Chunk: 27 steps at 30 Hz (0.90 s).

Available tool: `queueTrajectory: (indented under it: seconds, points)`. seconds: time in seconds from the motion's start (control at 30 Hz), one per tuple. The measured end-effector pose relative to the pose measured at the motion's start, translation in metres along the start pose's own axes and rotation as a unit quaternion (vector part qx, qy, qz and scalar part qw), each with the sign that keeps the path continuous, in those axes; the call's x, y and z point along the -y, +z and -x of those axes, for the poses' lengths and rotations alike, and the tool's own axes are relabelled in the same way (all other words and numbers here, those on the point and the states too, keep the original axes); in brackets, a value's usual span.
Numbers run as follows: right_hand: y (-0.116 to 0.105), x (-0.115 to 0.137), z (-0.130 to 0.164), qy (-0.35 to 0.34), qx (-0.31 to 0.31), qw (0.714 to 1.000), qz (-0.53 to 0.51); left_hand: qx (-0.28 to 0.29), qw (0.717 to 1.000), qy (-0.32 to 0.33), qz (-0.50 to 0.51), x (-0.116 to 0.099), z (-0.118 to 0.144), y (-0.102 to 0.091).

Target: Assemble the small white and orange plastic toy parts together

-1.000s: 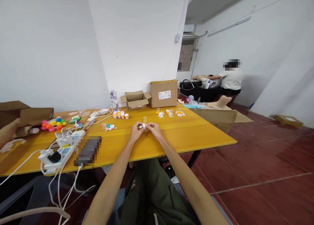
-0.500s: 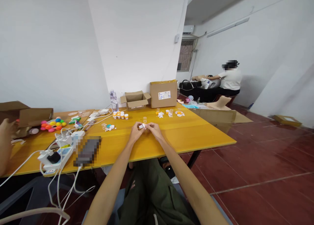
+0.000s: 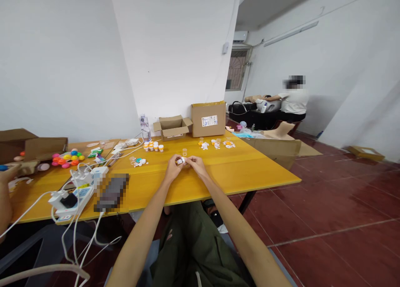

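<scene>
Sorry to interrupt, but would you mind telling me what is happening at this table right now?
A seated person holds a small white item between the left hand and right hand, just above the yellow table. Small orange-capped vials and two cardboard boxes sit farther back. At the left edge, another person's hand is near coloured round pieces. Someone else sits in the background.

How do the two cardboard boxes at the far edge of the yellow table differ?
The left box is low with its flaps spread open; the right box is taller and closed on top. The right box bears a white printed label on its front face; the left box shows only a small pale strip low on its front. Both are plain brown cardboard and stand side by side on the yellow table.
</scene>
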State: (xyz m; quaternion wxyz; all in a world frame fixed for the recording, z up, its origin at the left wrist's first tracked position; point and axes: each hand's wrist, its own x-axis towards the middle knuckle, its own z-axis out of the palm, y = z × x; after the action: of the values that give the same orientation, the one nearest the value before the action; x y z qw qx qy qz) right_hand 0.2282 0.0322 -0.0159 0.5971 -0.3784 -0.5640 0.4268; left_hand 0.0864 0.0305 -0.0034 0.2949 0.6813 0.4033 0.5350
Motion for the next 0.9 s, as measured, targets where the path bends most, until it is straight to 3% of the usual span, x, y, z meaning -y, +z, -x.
queueTrajectory:
  seconds: [0.23, 0.9]
  points:
    - [0.0002, 0.0009, -0.0003, -0.006, -0.012, 1.000, 0.005, -0.010, 1.000, -0.016, 0.005, 0.0020, 0.0000, -0.0003]
    - [0.0010, 0.0032, 0.0011, 0.006, -0.010, 1.000, -0.003, -0.002, 1.000, 0.015, -0.007, -0.0056, 0.0002, -0.0013]
